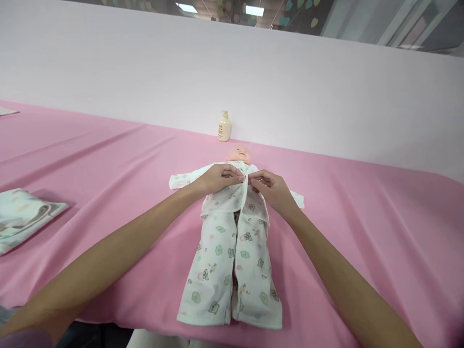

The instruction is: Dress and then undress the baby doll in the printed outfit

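A baby doll (pixel 239 153) lies on its back on the pink table cover (pixel 119 159), dressed in a white romper (pixel 232 261) printed with small green and pink animals. My left hand (pixel 217 178) and my right hand (pixel 270 186) meet at the romper's chest, just below the doll's head. Both pinch the two front edges of the garment together with closed fingers. The lower front of the romper hangs apart between the legs.
A cream pump bottle (pixel 224 126) stands against the pale wall behind the doll. A folded printed cloth (pixel 21 217) lies at the left edge of the table. Some paper (pixel 6 111) shows at the far left.
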Motion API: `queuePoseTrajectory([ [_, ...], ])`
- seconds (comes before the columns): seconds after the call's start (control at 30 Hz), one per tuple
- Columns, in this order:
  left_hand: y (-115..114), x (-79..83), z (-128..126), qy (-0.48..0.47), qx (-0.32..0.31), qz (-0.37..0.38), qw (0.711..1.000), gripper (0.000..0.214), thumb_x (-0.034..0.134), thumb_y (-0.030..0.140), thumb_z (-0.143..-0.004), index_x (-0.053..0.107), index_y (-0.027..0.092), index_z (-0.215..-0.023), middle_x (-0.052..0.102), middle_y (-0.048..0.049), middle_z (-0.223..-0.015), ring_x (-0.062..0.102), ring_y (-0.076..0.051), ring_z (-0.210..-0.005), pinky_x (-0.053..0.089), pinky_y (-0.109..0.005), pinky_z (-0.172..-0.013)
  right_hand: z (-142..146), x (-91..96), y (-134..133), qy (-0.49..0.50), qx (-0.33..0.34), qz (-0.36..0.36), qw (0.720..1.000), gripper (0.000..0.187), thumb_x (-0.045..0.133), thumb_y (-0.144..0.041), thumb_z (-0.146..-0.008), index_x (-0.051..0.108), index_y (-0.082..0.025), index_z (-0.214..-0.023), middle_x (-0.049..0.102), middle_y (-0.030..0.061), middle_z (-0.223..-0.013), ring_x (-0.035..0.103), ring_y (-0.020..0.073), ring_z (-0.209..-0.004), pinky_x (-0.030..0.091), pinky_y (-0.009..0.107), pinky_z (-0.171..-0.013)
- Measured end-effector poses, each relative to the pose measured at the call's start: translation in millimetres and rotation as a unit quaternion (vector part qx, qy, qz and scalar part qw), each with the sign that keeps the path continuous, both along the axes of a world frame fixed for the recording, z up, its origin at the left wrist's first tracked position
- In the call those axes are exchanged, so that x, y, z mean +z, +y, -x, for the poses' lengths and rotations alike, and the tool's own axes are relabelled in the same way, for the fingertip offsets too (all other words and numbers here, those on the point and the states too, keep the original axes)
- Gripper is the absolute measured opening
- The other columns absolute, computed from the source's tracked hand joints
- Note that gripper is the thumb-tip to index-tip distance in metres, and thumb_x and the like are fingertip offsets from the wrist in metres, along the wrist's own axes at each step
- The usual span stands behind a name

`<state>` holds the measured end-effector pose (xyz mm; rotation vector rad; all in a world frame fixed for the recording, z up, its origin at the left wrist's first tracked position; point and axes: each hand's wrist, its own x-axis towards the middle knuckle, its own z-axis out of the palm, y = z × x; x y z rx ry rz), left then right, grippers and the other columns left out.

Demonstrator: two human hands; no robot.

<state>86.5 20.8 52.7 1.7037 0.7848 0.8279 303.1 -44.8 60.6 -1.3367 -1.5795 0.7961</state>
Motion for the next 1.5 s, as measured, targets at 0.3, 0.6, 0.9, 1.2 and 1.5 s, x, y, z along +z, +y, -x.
queuePoseTrajectory([
  [0.3,1.2,1.6,2.4,-0.011,-0.012,0.032,0.999,0.039,0.086,0.051,-0.08,0.08,0.02,-0.103,0.078,-0.0086,-0.103,0.07,-0.02,-0.09,0.055,-0.034,-0.08,-4.9,-1.4,0.7,-0.058,0.009,-0.026,0.998,0.02,0.069,-0.041,-0.09,0.076,-0.026,-0.101,0.077,0.0042,-0.1,0.07,0.0187,-0.082,0.057,0.032,-0.071],
  [0.6,1.0,2.8,2.0,-0.016,-0.005,0.034,0.999,0.034,0.087,0.046,-0.08,0.079,0.02,-0.101,0.077,-0.0063,-0.099,0.069,-0.018,-0.09,0.055,-0.032,-0.08,-10.5,1.8,2.8,-0.089,0.048,-0.066,0.993,0.02,0.066,-0.027,-0.087,0.075,-0.028,-0.105,0.077,0.0021,-0.11,0.069,0.0178,-0.089,0.06,0.036,-0.085],
  [0.9,-1.9,5.4,1.9,-0.024,-0.002,0.056,0.998,0.034,0.088,0.045,-0.079,0.078,0.019,-0.099,0.076,-0.006,-0.095,0.069,-0.017,-0.085,0.054,-0.031,-0.076,-6.8,6.4,-0.8,-0.121,0.034,-0.089,0.988,0.016,0.067,-0.04,-0.094,0.078,-0.029,-0.1,0.078,0.0021,-0.108,0.071,0.0194,-0.092,0.059,0.037,-0.087],
  [1.2,0.3,-0.4,-0.4,-0.01,0.013,0.048,0.999,0.039,0.091,0.049,-0.074,0.078,0.019,-0.095,0.076,-0.0057,-0.092,0.069,-0.019,-0.088,0.053,-0.033,-0.081,3.7,-8.2,-0.5,-0.041,0.002,-0.081,0.996,0.024,0.083,-0.045,-0.083,0.08,-0.028,-0.101,0.081,0.0029,-0.096,0.075,0.0226,-0.092,0.06,0.038,-0.086],
  [1.5,1.2,-8.0,-2.0,-0.015,0.035,0.038,0.999,0.042,0.095,0.044,-0.068,0.074,0.02,-0.096,0.076,-0.0019,-0.086,0.068,-0.017,-0.082,0.052,-0.032,-0.08,15.9,-13.8,-6.8,-0.101,-0.034,-0.115,0.988,0.026,0.078,-0.052,-0.088,0.076,-0.028,-0.097,0.079,0.0026,-0.091,0.07,0.022,-0.081,0.056,0.037,-0.078],
])
